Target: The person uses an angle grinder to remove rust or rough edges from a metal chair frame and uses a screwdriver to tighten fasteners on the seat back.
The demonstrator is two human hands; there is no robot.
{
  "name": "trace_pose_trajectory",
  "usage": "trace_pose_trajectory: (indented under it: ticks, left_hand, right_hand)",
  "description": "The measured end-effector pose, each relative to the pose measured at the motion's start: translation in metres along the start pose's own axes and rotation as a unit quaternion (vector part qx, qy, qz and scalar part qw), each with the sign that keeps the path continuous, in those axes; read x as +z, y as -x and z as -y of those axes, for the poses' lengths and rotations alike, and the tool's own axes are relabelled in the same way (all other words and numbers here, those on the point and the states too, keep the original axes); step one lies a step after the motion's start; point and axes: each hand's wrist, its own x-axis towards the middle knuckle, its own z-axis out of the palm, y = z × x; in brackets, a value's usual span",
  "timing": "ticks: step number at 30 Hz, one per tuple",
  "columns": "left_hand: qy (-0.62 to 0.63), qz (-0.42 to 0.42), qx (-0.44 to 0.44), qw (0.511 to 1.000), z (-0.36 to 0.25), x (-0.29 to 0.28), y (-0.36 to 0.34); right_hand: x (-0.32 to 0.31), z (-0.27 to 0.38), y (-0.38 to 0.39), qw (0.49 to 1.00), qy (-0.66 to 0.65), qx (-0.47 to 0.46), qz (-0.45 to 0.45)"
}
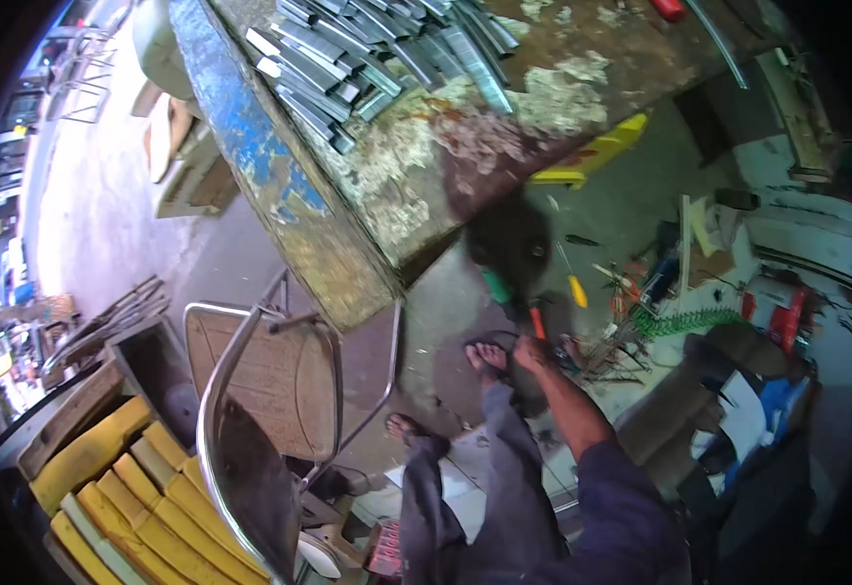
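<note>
My right hand (529, 353) reaches down beside my feet, its fingers closed at the lower end of a red handle (537, 322); the rest of that tool is dark and hard to make out. Just to its upper left lies a green object (497, 286), with a dark disc-like shape (509, 244) beyond it. A yellow-handled screwdriver (576, 291) lies on the floor to the right. My left hand is out of view.
A worn bench (290, 244) bears several metal strips (387, 54). A steel-framed chair (260, 380) stands left of me, near stacked yellow pads (143, 497). A yellow piece (601, 146) sits under the bench. Tools and clutter (689, 312) lie along the right.
</note>
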Motion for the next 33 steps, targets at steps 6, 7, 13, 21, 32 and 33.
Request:
trace_pose_trajectory:
  ticks: [6,7,13,21,32,33]
  left_hand:
    - [0.021,0.056,0.086,0.995,-0.1,-0.026,-0.073]
    - [0.005,0.067,0.104,0.992,-0.109,-0.03,-0.08]
    - [-0.073,0.13,0.191,0.97,-0.14,-0.064,-0.112]
    - [-0.106,-0.046,0.171,0.978,-0.099,-0.188,-0.141]
    - [-0.244,0.027,0.152,0.957,-0.068,-0.198,-0.154]
    - [-0.247,0.04,0.159,0.955,-0.07,-0.207,-0.162]
  right_hand:
    - [-0.018,0.038,-0.074,0.981,-0.069,0.039,-0.177]
    - [-0.022,0.045,-0.084,0.977,-0.081,0.042,-0.195]
    - [-0.051,0.065,-0.142,0.965,-0.104,0.058,-0.234]
    - [-0.041,0.051,-0.119,0.993,-0.043,0.041,-0.104]
    - [-0.068,0.0,0.205,0.998,0.033,-0.018,-0.059]
    - [-0.073,-0.001,0.228,0.995,0.068,-0.031,-0.07]
